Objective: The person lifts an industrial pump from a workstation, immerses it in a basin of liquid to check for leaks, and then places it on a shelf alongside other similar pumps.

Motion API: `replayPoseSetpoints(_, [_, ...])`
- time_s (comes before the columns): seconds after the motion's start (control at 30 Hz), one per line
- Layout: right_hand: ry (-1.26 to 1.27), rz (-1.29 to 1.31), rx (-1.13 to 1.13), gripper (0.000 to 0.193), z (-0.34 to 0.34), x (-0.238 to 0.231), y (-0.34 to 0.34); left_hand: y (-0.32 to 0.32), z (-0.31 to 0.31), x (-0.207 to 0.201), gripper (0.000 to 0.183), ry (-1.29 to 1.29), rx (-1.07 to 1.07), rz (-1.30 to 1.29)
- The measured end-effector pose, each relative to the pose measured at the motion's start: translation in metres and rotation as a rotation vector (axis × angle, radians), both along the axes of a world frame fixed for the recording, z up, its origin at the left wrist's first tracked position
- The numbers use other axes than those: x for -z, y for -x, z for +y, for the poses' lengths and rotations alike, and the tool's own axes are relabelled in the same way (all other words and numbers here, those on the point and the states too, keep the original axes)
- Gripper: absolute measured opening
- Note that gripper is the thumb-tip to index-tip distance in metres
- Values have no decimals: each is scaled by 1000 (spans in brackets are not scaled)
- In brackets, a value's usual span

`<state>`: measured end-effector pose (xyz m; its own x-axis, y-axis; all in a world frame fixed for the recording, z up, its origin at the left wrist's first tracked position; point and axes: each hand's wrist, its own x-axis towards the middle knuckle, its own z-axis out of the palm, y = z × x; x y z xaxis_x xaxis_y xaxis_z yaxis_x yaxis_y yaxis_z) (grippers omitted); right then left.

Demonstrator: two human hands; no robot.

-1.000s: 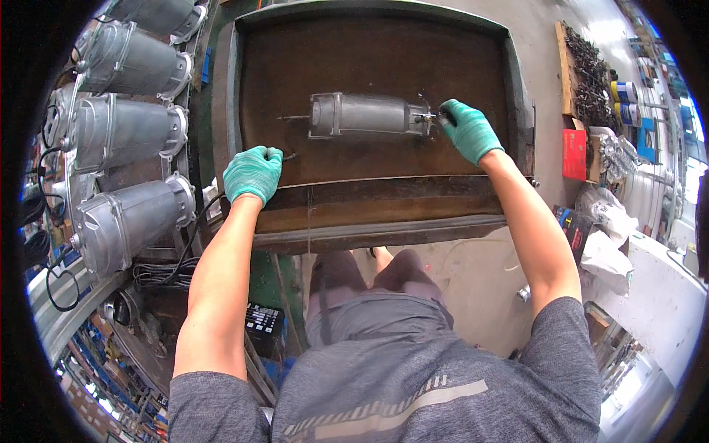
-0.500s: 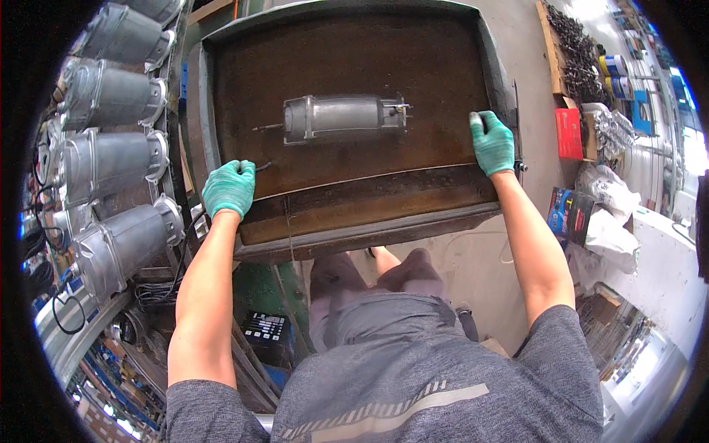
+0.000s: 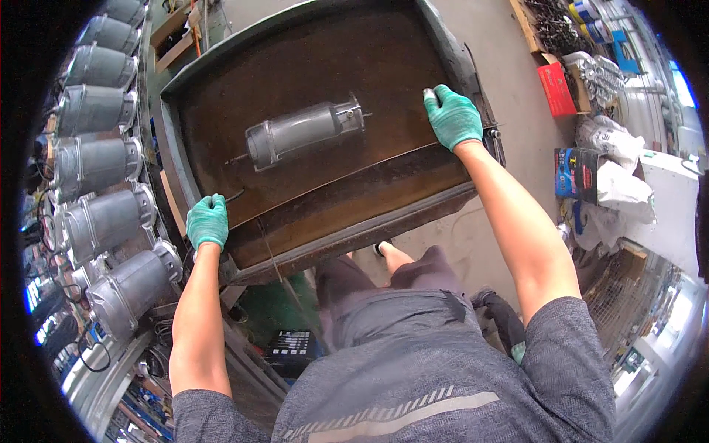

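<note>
A silver cylindrical motor housing [image 3: 295, 134] lies in the brown liquid of a dark metal tank [image 3: 310, 232], its axis slanting up to the right. At the tank's near left corner is my left hand [image 3: 207, 223] in a green glove, fingers closed; a short dark cable-like piece [image 3: 235, 195] shows beside its fingertips. My right hand [image 3: 455, 118], gloved too, is closed over the tank's right side, its thumb raised. What either hand grips is hidden. Neither hand touches the housing.
More silver motor housings [image 3: 94, 164] stand in a row at the left. To the right are a red box [image 3: 555, 88], white plastic bags [image 3: 624, 192] and a pallet of dark parts [image 3: 550, 29]. A black box with buttons [image 3: 292, 347] stands below the tank.
The view has turned, so the tank and housing now slant up to the right. My left hand appears lower and further left, my right hand higher and further left. Both remain closed.
</note>
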<state>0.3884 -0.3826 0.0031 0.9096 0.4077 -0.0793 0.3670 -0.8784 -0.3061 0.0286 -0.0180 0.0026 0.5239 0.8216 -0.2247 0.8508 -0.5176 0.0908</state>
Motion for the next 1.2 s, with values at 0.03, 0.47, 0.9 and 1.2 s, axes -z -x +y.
replayPoseSetpoints(0.03, [6, 3, 1, 39, 0, 0, 0, 2, -1, 1, 40, -5, 3, -33])
replayPoseSetpoints(0.47, [10, 13, 18, 37, -3, -3, -1, 1, 1, 5, 38, -45, 66, -61])
replayPoseSetpoints(0.9, [31, 22, 10, 38, -3, -1, -1, -2, 0, 1, 38, -20, 31, -43])
replayPoseSetpoints(1.2, [42, 22, 8, 40, -2, 1, -1, -1, 1, 0, 41, -17, -3, -18])
